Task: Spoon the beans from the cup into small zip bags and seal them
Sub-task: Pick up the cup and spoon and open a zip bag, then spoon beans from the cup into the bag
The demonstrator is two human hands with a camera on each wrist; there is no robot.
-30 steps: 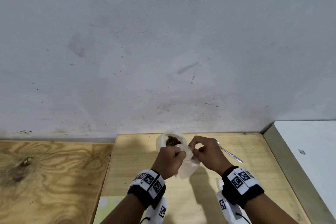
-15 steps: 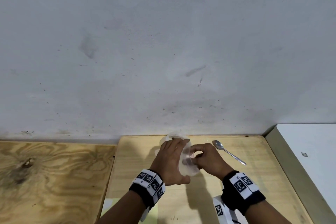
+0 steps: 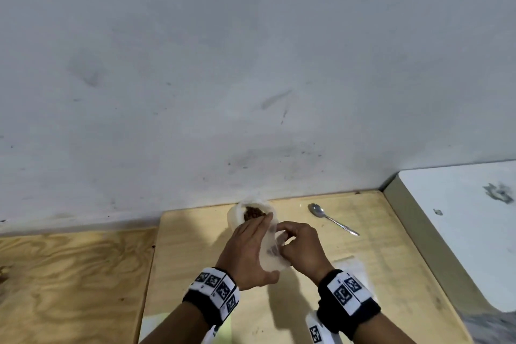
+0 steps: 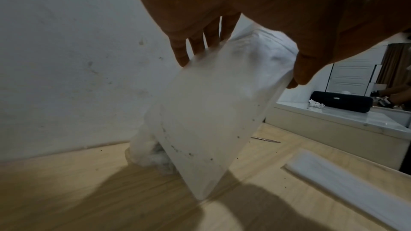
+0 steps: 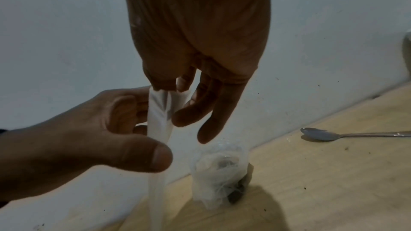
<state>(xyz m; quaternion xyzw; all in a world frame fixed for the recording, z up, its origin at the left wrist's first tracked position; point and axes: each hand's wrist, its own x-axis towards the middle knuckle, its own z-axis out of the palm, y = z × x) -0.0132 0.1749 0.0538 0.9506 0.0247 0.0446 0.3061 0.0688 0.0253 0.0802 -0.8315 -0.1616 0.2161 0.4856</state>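
Note:
A small clear zip bag (image 3: 272,255) hangs upright above the wooden table (image 3: 195,260), with a few dark beans showing low inside. My left hand (image 3: 255,246) has the bag between its straight fingers (image 4: 200,41) and its thumb. My right hand (image 3: 289,234) pinches the bag's top edge (image 5: 164,94). In the left wrist view the bag (image 4: 211,111) tilts with one corner down. A clear plastic cup (image 3: 252,212) of brown beans stands just behind the hands by the wall. A metal spoon (image 3: 332,219) lies on the table to the right, untouched.
A grey wall (image 3: 251,78) rises right behind the cup. A white raised surface (image 3: 460,232) borders the table on the right. A flat white stack (image 4: 344,182), perhaps spare bags, lies near my right wrist. A darker plywood board (image 3: 69,274) lies to the left.
A second ago both hands pinched the bag's top. My left hand has since straightened its fingers along the bag's side, while the right keeps its pinch. The spoon now shows in full.

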